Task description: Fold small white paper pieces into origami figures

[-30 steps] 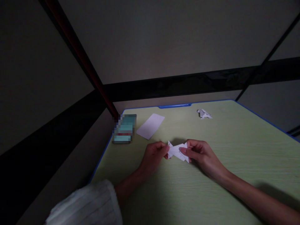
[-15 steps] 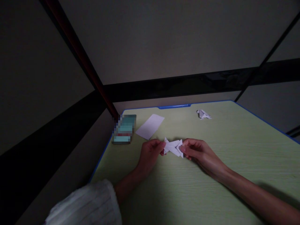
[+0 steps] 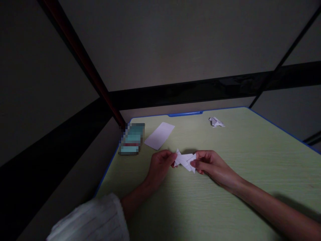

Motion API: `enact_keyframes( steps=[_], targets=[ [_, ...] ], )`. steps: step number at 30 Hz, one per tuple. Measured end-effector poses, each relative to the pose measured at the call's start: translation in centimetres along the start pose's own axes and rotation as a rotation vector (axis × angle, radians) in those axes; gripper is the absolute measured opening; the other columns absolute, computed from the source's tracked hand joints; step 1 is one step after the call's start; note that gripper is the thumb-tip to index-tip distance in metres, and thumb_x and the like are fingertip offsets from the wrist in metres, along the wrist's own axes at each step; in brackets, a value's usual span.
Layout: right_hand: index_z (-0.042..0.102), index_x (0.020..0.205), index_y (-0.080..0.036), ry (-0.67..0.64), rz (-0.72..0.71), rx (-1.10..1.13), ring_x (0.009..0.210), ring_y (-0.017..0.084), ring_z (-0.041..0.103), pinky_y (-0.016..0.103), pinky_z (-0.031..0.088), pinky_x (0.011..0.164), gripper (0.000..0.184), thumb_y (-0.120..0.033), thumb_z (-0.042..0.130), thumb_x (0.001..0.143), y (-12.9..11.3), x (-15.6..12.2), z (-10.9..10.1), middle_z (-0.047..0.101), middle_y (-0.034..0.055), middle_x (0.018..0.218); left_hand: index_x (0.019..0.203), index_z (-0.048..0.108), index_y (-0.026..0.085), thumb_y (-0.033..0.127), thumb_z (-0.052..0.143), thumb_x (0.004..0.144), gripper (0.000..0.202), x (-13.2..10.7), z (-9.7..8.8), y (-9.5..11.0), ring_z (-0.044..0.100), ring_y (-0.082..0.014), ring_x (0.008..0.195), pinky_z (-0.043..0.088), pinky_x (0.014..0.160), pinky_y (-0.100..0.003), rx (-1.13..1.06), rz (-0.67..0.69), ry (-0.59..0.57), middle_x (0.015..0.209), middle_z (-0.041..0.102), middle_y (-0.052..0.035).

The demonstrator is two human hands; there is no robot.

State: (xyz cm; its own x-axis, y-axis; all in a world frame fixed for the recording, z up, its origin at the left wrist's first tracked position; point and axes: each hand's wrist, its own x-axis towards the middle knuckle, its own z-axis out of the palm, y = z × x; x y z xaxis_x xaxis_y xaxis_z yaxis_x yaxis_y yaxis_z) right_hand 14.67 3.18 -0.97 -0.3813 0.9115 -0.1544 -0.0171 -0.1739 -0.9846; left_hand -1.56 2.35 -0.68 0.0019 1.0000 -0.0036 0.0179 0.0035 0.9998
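A small white folded paper (image 3: 185,161) with pointed corners is held between my two hands above the table. My left hand (image 3: 161,164) pinches its left end between thumb and fingers. The right end is gripped by my right hand (image 3: 210,163), its thumb lying on the top layer beside a V-shaped fold. Fingertips under the paper are partly hidden on both sides. Beyond my left hand lies a flat white sheet of paper (image 3: 159,135), apart from it.
A finished-looking folded paper figure (image 3: 216,122) sits near the table's far edge. At the far left lies a blurred, greenish flat object (image 3: 132,139). The pale table (image 3: 250,150) has a blue rim, with a wall and dark band behind.
The folded paper's right end has tilted slightly downward, and my right thumb has shifted a little left and down on it. Both hands keep their grip. The view has moved slightly.
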Motion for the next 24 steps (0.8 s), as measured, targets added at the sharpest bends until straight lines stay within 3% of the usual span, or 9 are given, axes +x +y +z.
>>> enact_keyframes(
  steps=[8, 10, 12, 19, 24],
  targets=[
    [0.050, 0.050, -0.013, 0.067, -0.003, 0.008, 0.039, 0.003, 0.035, 0.019, 0.023, 0.040, 0.019, -0.024, 0.063, 0.059, -0.4, 0.6, -1.1, 0.044, -0.0054, 0.042, 0.055, 0.055, 0.013, 0.024, 0.055, 0.066, 0.016, 0.2, -0.1, -0.2, 0.044, -0.0072, 0.050, 0.034, 0.052, -0.020, -0.142, 0.005, 0.073, 0.050, 0.052, 0.0028],
    [0.051, 0.049, -0.013, 0.135, 0.008, 0.025, 0.039, 0.004, 0.036, 0.019, 0.026, 0.040, 0.020, -0.025, 0.065, 0.056, -0.9, 1.2, -2.6, 0.046, -0.0039, 0.043, 0.056, 0.055, 0.013, 0.024, 0.056, 0.065, 0.014, 0.3, -0.2, -0.5, 0.045, -0.0076, 0.050, 0.034, 0.053, -0.020, -0.159, -0.009, 0.085, 0.051, 0.053, 0.0021],
    [0.052, 0.049, -0.013, 0.304, -0.022, 0.036, 0.040, 0.005, 0.039, 0.019, 0.029, 0.039, 0.018, -0.021, 0.067, 0.054, -1.5, 1.7, -4.6, 0.049, -0.0021, 0.044, 0.055, 0.055, 0.013, 0.023, 0.057, 0.065, 0.014, 0.4, -0.3, -0.7, 0.045, -0.0079, 0.051, 0.035, 0.053, -0.020, -0.165, -0.013, 0.084, 0.051, 0.053, 0.0015],
    [0.052, 0.048, -0.017, 0.717, -0.093, 0.029, 0.040, 0.007, 0.044, 0.021, 0.039, 0.039, 0.018, -0.009, 0.056, 0.064, -2.6, 2.4, -12.6, 0.050, -0.0007, 0.048, 0.054, 0.055, 0.013, 0.024, 0.058, 0.063, 0.014, 0.3, -0.2, -0.5, 0.046, -0.0085, 0.051, 0.036, 0.052, -0.020, -0.136, -0.013, 0.081, 0.051, 0.053, 0.0012],
    [0.052, 0.045, -0.017, 0.863, -0.057, -0.038, 0.039, 0.010, 0.047, 0.025, 0.045, 0.042, 0.023, -0.004, 0.053, 0.064, -2.2, 2.3, -14.8, 0.051, 0.0004, 0.043, 0.053, 0.056, 0.013, 0.025, 0.059, 0.062, 0.015, 0.3, -0.2, -0.6, 0.045, -0.0083, 0.050, 0.035, 0.051, -0.020, -0.121, -0.010, 0.088, 0.049, 0.053, 0.0011]
  ],
)
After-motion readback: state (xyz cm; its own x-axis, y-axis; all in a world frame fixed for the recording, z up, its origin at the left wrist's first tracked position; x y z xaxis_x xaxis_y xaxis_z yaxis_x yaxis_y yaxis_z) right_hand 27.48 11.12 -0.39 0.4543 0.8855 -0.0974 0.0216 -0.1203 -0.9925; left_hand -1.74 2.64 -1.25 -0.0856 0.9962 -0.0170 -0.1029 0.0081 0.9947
